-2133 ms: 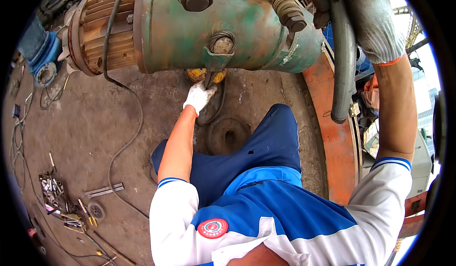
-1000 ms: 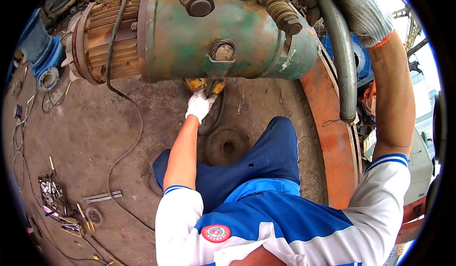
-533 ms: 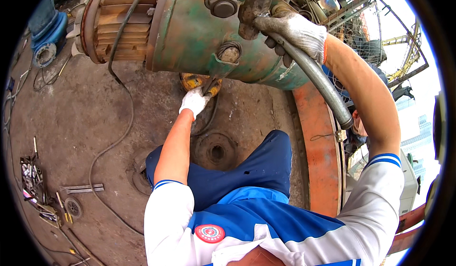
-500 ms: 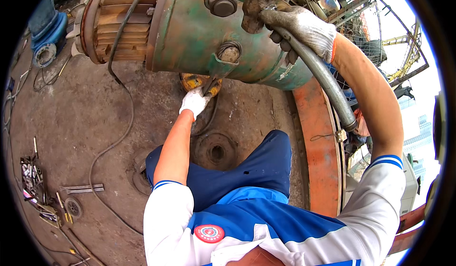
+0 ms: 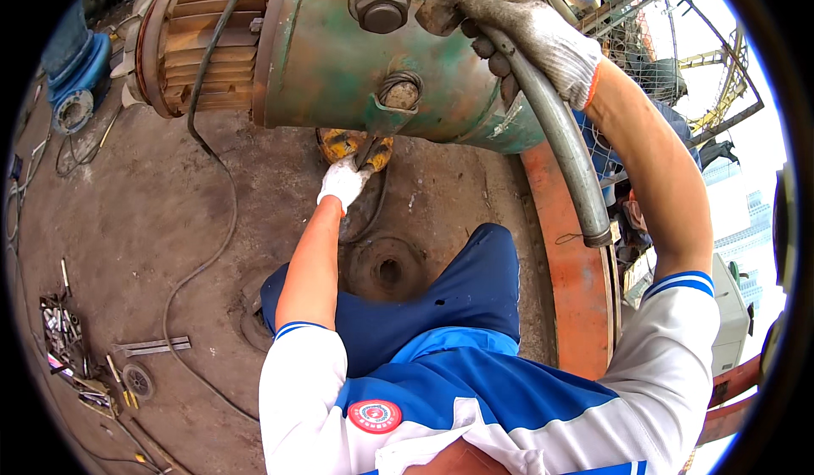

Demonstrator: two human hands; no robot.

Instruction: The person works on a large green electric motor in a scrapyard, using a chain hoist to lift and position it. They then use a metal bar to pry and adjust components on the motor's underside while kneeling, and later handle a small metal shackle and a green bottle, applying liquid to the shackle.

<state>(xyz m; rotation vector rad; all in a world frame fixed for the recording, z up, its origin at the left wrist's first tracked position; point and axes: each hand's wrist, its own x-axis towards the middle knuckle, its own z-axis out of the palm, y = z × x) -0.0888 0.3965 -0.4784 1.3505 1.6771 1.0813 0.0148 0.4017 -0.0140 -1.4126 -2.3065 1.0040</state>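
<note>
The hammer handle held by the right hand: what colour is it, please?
The hammer handle is metallic grey, best seen in the head view.

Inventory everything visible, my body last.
hammer: 1, grey-brown, in right hand
metal piece: 1, dark, at left hand
cylinder: 1, rusty green, top centre
finned motor: 1, brown, upper left
bolt: 1, brown, top centre
block: probably 1, yellow, upper centre
cables: several, dark, left
machine: 1, blue, far left
wheel: 1, grey, lower left
tools: many, mixed, lower left
beam: 1, orange, right
left hand: 1, white-gloved, centre
right hand: 1, greyish-gloved, upper right
legs: 2, navy, centre
</note>
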